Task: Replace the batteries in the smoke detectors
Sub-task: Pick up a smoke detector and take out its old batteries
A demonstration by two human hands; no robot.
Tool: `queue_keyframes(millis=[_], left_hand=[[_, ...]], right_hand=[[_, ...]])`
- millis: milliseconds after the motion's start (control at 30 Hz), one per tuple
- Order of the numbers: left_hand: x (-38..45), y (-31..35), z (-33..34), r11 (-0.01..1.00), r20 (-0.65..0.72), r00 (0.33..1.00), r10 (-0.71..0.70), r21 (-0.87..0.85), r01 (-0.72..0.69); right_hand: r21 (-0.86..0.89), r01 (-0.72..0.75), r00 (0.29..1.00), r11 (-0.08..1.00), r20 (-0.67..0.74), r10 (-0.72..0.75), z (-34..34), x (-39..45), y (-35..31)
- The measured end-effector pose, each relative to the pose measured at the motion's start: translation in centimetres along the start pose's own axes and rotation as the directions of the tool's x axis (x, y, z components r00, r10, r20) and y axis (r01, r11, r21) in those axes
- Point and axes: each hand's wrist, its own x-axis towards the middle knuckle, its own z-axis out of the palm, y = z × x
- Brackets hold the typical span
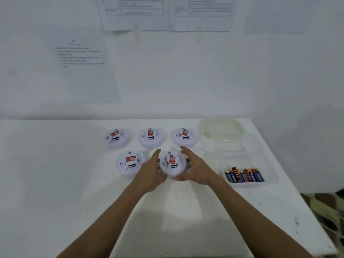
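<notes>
Both forearms reach over the bench [55, 183]. My left hand [150, 172] and right hand [195, 168] flank the front-right detector [173, 164], fingers straight and spread, thumbs at its near edge, no firm grip visible. Four more detectors sit left of and behind it. Batteries [243, 175] in clear tray [270, 164] to its right.

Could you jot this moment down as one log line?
left hand, right hand: open beside front-right detector | batteries: in tray | step: reaching
</notes>
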Motion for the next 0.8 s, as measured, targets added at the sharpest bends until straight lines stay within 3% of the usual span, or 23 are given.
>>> queue_keyframes(millis=[267, 467, 800], left_hand=[[-1.9, 0.6, -0.1, 0.989, -0.094, 0.996, 0.004, -0.148, -0.018], [-3.9, 3.0, -1.9, 0.938, -0.135, 0.991, 0.002, -0.344, -0.049], [-4.9, 6.8, -3.6, 0.901, -0.141, 0.984, 0.104, -0.406, -0.154]], right_hand=[[-0.026, 0.067, 0.997, 0.997, 0.029, -0.066, -0.2, 0.0, -0.8], [0.081, 0.12, 0.992, 0.99, 0.02, -0.122, -2.1, -0.5, -1.1], [0.045, 0.162, 0.982, 0.986, 0.092, -0.165, -3.0, -0.9, -3.0]])
